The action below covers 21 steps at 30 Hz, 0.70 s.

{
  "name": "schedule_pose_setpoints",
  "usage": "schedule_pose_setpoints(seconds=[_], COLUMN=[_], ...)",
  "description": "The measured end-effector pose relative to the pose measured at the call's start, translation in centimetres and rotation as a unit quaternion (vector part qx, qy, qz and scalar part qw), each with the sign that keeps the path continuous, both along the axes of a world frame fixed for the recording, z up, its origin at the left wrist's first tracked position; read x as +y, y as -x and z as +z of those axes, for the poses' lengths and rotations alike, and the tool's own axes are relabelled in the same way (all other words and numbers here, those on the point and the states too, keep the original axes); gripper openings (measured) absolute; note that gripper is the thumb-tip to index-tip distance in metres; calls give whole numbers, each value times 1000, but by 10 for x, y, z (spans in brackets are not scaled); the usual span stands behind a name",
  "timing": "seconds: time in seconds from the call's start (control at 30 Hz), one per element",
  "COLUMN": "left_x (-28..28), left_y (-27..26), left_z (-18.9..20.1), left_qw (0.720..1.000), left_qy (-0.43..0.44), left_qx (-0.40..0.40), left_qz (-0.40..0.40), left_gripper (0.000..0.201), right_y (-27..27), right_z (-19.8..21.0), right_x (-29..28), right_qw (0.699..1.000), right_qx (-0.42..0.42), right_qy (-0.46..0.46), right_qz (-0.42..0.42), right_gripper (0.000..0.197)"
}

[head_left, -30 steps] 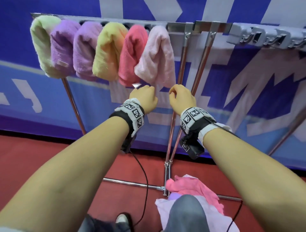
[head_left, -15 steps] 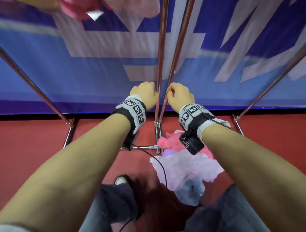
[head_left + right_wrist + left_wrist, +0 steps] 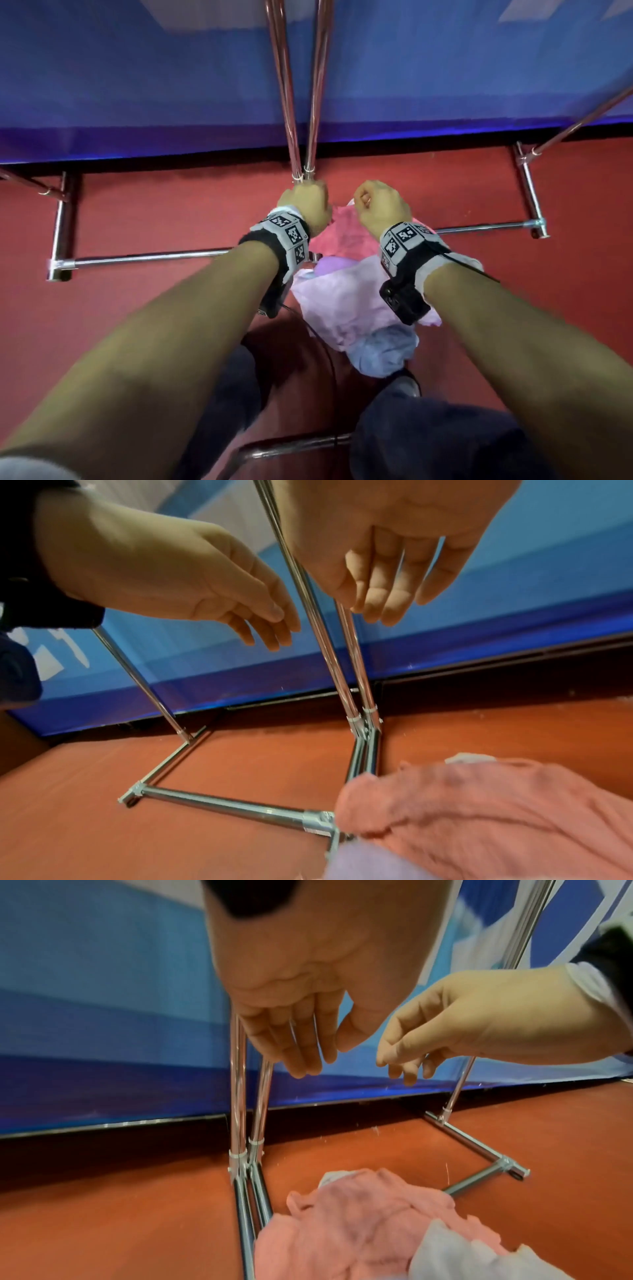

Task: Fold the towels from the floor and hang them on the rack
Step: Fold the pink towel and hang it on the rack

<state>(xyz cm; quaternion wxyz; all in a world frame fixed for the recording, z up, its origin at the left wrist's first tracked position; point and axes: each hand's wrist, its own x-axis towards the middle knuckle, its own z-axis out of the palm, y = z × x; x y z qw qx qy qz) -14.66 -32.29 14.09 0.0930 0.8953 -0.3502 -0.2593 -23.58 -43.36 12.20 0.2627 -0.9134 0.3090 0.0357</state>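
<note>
A heap of loose towels lies on the red floor by the rack's middle legs [image 3: 294,85]: a pink towel [image 3: 342,233] on top, a lilac towel [image 3: 342,301] under it and a light blue towel [image 3: 383,353] nearest me. My left hand [image 3: 303,205] and right hand [image 3: 376,205] hang side by side just above the pink towel [image 3: 359,1231], touching nothing. In the left wrist view the left hand [image 3: 322,1056] has relaxed fingers pointing down. The right hand [image 3: 383,601] is likewise loose and empty over the pink towel [image 3: 479,818]. The rack's top bar is out of view.
The rack's chrome base bars [image 3: 154,257] run left and right along the floor, with feet [image 3: 60,240] at both ends. A blue banner wall [image 3: 137,85] stands behind. My knees and a shoe [image 3: 407,383] are below, and a cable trails near the pile.
Both hands have dropped from the hung towels at the rack's top down to just above the floor pile. The head view has tipped down with them.
</note>
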Motion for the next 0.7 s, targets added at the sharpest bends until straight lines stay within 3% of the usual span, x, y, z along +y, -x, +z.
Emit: schedule_pose_setpoints(seconds=[0.17, 0.37, 0.43, 0.5, 0.6, 0.7], left_x=[-9, -8, -12, -16, -19, -19], left_y=[6, 8, 9, 10, 11, 11], left_z=[-70, -131, -147, -161, -169, -160], left_qw=[1000, 997, 995, 993, 994, 997], left_qy=[-14, -35, -56, -83, -70, -41], left_qx=[22, 57, 62, 58, 54, 49], left_qz=[-7, -26, -44, -63, -63, -50], left_gripper=[30, 32, 32, 33, 34, 32], right_y=[6, 7, 9, 8, 7, 6], right_z=[-76, -152, -167, -174, -173, -155], right_x=[-15, -8, -6, -8, -12, -16], right_qw=[998, 978, 971, 967, 985, 997], right_qx=[33, 176, 214, 231, 140, 41], right_qy=[-15, -86, -63, -4, 27, 19], right_qz=[44, 75, 82, 108, 95, 56], right_gripper=[23, 64, 66, 55, 32, 30])
